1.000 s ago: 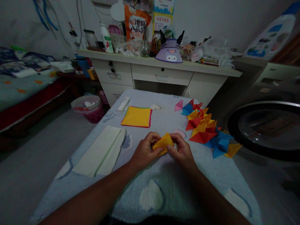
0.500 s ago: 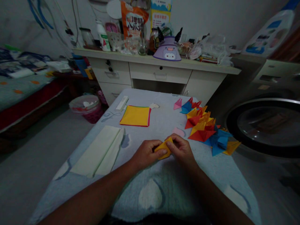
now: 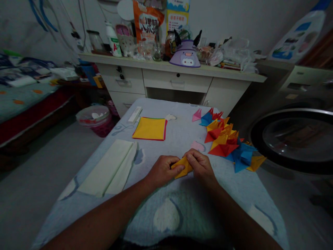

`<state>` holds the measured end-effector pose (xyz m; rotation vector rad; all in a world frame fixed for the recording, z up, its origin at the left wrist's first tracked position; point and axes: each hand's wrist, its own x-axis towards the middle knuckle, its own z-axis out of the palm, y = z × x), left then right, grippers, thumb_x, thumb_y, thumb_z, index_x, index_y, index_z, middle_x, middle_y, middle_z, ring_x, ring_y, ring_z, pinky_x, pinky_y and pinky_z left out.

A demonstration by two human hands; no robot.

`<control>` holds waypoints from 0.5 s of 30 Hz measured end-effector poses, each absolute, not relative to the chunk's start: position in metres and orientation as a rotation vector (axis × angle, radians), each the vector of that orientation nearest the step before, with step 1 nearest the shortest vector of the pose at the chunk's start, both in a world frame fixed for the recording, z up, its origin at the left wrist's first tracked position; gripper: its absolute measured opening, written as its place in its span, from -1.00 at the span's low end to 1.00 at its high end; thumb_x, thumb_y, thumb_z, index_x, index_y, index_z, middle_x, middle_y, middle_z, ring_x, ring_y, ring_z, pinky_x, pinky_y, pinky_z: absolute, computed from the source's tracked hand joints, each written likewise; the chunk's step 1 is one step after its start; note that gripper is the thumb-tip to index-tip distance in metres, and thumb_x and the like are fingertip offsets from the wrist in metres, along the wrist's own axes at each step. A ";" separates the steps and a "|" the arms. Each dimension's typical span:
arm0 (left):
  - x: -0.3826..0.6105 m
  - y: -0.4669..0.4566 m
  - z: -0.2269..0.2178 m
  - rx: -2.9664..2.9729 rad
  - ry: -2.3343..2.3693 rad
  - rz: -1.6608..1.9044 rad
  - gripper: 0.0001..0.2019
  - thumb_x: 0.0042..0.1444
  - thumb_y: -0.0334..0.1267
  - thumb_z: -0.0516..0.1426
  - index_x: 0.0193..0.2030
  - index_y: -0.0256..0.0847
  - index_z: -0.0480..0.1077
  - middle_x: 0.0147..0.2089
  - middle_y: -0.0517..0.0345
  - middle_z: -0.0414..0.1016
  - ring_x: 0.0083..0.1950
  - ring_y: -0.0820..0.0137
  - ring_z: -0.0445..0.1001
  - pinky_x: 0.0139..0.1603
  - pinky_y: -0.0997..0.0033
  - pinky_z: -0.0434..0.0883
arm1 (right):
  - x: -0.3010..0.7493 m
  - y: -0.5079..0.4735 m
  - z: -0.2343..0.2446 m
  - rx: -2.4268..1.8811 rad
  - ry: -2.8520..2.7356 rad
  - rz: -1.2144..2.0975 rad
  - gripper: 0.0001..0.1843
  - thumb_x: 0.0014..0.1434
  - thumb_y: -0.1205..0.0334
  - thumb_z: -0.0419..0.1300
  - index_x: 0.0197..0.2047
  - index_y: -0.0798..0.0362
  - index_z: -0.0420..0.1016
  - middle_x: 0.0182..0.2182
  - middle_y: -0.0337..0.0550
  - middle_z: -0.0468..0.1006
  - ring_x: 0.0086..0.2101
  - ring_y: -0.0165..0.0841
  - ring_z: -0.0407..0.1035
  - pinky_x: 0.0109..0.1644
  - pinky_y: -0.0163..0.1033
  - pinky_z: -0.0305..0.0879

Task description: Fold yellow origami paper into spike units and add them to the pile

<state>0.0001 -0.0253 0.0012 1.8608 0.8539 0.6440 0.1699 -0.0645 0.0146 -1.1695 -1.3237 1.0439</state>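
A small folded piece of yellow origami paper (image 3: 184,168) is held between my two hands, just above the cloth-covered table (image 3: 169,194). My left hand (image 3: 164,170) pinches its left side, thumb on top. On the right side my right hand (image 3: 202,166) grips it with thumb and fingers, which hide that edge. Beyond my hands lies a squared stack of coloured paper (image 3: 150,128), yellow uppermost with red and green edges showing. To the right stands a cluster of folded paper cranes (image 3: 225,139) in red, yellow, blue and pink.
At the left of the table lies a pale folded cloth or paper (image 3: 110,170). A small white box (image 3: 135,115) sits near the far left corner. A cluttered desk (image 3: 161,64) stands behind, a washing machine (image 3: 293,135) to the right, and a lined bin (image 3: 97,121) on the floor at left.
My right thumb has shifted up to the top edge of the yellow paper, exposing more of its face. My left hand keeps nearly the same grip.
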 end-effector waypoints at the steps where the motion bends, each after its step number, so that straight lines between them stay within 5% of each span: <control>1: 0.000 -0.025 0.001 1.851 0.851 0.644 -0.78 0.13 -0.19 0.12 -0.44 -0.29 0.42 -0.53 0.31 0.23 -0.49 0.55 0.19 -0.48 0.55 0.09 | 0.170 -0.065 0.015 -1.170 -1.311 1.062 -0.72 0.24 0.05 0.11 -0.39 0.06 0.43 -0.52 -0.29 0.32 -0.51 -0.47 0.20 -0.45 -0.36 0.12; 15: 0.001 -0.024 -0.001 1.660 0.778 0.620 -0.88 0.04 -0.25 0.18 -0.32 -0.27 0.43 -0.43 0.25 0.38 -0.41 0.48 0.35 -0.43 0.54 0.24 | 0.172 -0.061 0.011 -1.150 -1.328 1.018 -0.78 0.22 0.08 0.13 -0.35 0.04 0.43 -0.48 -0.27 0.35 -0.46 -0.43 0.24 -0.39 -0.33 0.17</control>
